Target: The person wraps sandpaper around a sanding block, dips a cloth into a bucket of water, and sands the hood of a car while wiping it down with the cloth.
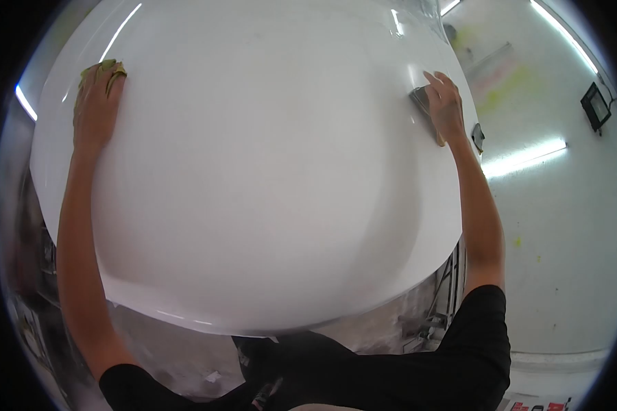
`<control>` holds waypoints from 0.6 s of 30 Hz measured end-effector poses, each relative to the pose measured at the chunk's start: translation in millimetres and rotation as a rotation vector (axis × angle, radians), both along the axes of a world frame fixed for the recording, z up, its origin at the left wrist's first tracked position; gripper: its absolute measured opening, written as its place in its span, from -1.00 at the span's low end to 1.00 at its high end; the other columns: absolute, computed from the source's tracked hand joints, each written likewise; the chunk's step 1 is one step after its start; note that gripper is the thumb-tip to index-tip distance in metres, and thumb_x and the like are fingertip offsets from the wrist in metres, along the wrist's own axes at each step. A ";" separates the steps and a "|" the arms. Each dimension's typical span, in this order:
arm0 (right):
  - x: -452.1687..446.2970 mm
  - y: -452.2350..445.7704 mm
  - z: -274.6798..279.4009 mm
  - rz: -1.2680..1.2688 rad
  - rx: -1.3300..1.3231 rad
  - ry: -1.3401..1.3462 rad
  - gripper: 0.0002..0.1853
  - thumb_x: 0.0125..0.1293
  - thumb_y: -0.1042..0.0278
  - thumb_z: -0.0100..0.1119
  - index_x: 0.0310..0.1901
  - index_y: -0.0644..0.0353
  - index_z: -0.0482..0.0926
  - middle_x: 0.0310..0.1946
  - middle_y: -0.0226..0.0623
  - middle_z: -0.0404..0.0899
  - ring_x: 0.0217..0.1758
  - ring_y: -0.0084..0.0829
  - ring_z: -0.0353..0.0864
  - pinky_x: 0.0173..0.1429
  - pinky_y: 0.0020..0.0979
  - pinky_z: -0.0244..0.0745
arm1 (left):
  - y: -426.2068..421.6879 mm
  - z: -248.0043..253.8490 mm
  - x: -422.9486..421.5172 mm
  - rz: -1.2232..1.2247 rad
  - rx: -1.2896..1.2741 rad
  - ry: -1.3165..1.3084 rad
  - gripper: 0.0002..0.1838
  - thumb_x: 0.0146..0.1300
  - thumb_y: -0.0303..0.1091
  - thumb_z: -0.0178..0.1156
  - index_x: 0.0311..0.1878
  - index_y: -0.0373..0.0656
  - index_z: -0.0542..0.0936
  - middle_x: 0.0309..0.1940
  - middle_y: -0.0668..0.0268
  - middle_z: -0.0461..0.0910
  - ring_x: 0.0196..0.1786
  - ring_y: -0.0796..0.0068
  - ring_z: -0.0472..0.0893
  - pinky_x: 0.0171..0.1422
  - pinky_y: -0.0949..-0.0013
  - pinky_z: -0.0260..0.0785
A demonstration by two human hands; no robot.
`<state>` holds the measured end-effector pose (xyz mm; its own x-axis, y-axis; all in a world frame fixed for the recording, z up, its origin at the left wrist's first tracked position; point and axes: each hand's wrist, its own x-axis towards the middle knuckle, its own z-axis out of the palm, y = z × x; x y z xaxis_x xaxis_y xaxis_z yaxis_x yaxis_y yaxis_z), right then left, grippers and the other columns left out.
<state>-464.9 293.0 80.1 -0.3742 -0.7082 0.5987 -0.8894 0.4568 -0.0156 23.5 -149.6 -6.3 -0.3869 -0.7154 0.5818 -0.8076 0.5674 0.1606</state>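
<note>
A large, glossy white curved panel, like a car hood, fills the middle of the head view. My left hand rests near its far left edge, fingers closed around a yellow-green cloth pressed to the surface. Near the right edge, my right hand grips a dark grey sanding block lying against the panel. The hand partly covers that block, and its underside is hidden. Both arms reach forward, far apart, over the panel.
On the right is a pale wall with yellow and pink paint marks, a tube light and a black floodlight. A small dark piece sits at the panel's right edge. Metal stand parts show below it.
</note>
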 end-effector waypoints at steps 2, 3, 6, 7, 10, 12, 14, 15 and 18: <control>-27.4 -22.3 -2.7 -0.050 0.192 -0.024 -0.59 0.53 0.33 0.07 0.34 0.06 0.65 0.35 0.01 0.57 0.46 -0.01 0.48 0.50 -0.13 0.39 | -0.6 1.2 -1.2 -0.013 0.007 0.001 -0.48 0.60 0.08 0.00 0.47 0.11 0.55 0.59 0.23 0.33 0.62 0.09 0.31 0.69 0.01 0.12; -39.8 -34.6 -6.5 -0.070 0.296 -0.034 -0.58 0.54 0.34 0.06 0.36 0.07 0.63 0.36 -0.01 0.57 0.46 -0.06 0.50 0.50 -0.17 0.40 | 1.8 -0.1 1.2 -0.014 0.019 0.003 -0.48 0.60 0.09 -0.01 0.47 0.12 0.55 0.60 0.24 0.32 0.63 0.09 0.29 0.70 0.00 0.11; -62.4 -72.0 -19.9 -0.316 0.391 -0.155 -0.56 0.53 0.44 -0.02 0.36 0.08 0.61 0.34 -0.10 0.58 0.46 -0.13 0.50 0.51 -0.20 0.39 | -10.3 -2.9 2.8 -0.063 0.028 0.019 -0.49 0.59 0.06 0.03 0.44 0.07 0.57 0.56 0.21 0.37 0.61 0.11 0.33 0.70 0.08 0.10; -59.8 -85.5 -16.6 -0.346 0.445 -0.119 -0.55 0.53 0.45 -0.04 0.37 0.08 0.60 0.35 -0.10 0.58 0.46 -0.13 0.51 0.52 -0.19 0.39 | -19.6 -8.1 2.0 -0.069 0.013 0.031 -0.49 0.59 0.06 0.03 0.44 0.07 0.57 0.55 0.21 0.38 0.61 0.11 0.33 0.70 0.08 0.11; -53.7 -102.8 -26.0 -0.357 0.537 -0.022 -0.51 0.50 0.50 -0.07 0.40 0.02 0.55 0.36 -0.14 0.58 0.47 -0.10 0.50 0.54 -0.17 0.39 | -37.6 -22.3 3.7 -0.124 -0.006 0.025 -0.49 0.59 0.06 0.03 0.44 0.07 0.56 0.54 0.21 0.40 0.60 0.12 0.34 0.69 0.07 0.11; -49.0 -105.6 -40.0 -0.251 0.468 0.065 -0.43 0.43 0.54 -0.06 0.43 -0.08 0.49 0.36 -0.19 0.59 0.50 -0.06 0.47 0.57 -0.15 0.39 | -47.0 -21.7 7.9 -0.203 -0.013 0.005 -0.49 0.58 0.07 0.03 0.44 0.07 0.56 0.54 0.22 0.40 0.60 0.12 0.34 0.69 0.07 0.12; -20.7 -106.7 -49.4 -0.226 0.421 0.075 -0.41 0.41 0.58 -0.08 0.44 -0.04 0.49 0.42 -0.21 0.54 0.54 -0.08 0.43 0.61 -0.18 0.35 | -51.5 -21.1 4.0 -0.197 0.015 -0.006 -0.48 0.58 0.07 0.03 0.44 0.07 0.57 0.54 0.22 0.40 0.60 0.12 0.33 0.69 0.07 0.12; -2.8 -104.9 -52.4 -0.213 0.396 0.080 -0.40 0.40 0.59 -0.09 0.45 -0.01 0.49 0.45 -0.22 0.51 0.56 -0.09 0.41 0.63 -0.19 0.34 | -53.2 -22.2 2.4 -0.194 0.027 -0.012 -0.48 0.58 0.07 0.03 0.44 0.06 0.57 0.54 0.22 0.40 0.61 0.12 0.33 0.69 0.07 0.11; 34.3 -101.8 -58.8 0.014 0.351 0.063 -0.38 0.40 0.64 -0.13 0.48 0.09 0.46 0.48 -0.20 0.48 0.59 -0.12 0.39 0.68 -0.23 0.26 | -65.6 -32.3 1.0 -0.181 -0.008 -0.013 -0.49 0.58 0.06 0.03 0.44 0.07 0.58 0.53 0.21 0.41 0.60 0.12 0.34 0.69 0.06 0.12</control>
<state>-430.5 191.2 21.3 -0.3328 -0.8796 0.3398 -0.8901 0.4120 0.1950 24.4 -215.2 -38.6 -0.5164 -0.6289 0.5812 -0.6945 0.7047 0.1454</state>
